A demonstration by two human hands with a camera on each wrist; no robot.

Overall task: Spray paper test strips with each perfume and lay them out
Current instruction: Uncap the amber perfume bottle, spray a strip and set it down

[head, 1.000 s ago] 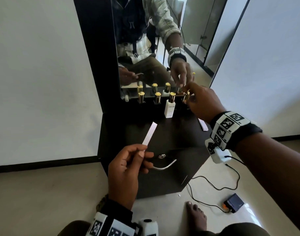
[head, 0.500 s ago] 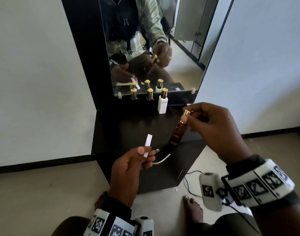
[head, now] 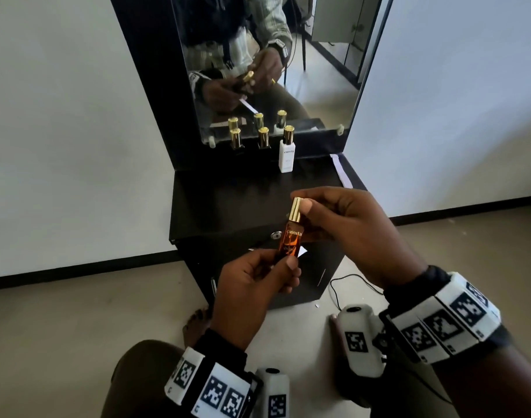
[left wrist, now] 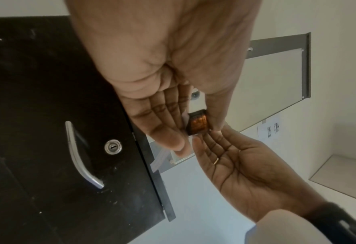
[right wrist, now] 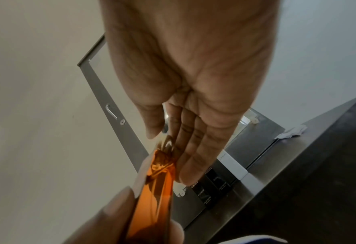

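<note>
Both our hands meet over the worktop point(head: 228, 194) in the head view: left hand point(head: 252, 285) grips the amber perfume bottle point(head: 291, 239) with a paper strip point(head: 302, 252) behind it, right hand point(head: 348, 227) pinches its gold cap point(head: 295, 209). Left wrist view: we see fingers point(left wrist: 164, 122) and thumb clamping the bottle's base. Right wrist view: our fingertips point(right wrist: 189, 165) close on the cap.

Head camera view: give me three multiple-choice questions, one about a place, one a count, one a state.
1. Where is the white bottle? A on the cabinet by the mirror; B on the floor; C in a drawer.
2. How many bottles stand there, reflections aside? A one; B three; C six.
3. The amber bottle's gold cap is: A on; B off; C missing.
A: it stands by the mirror. B: two dark bottles, one white. A: the right hand pinches it in place.
</note>
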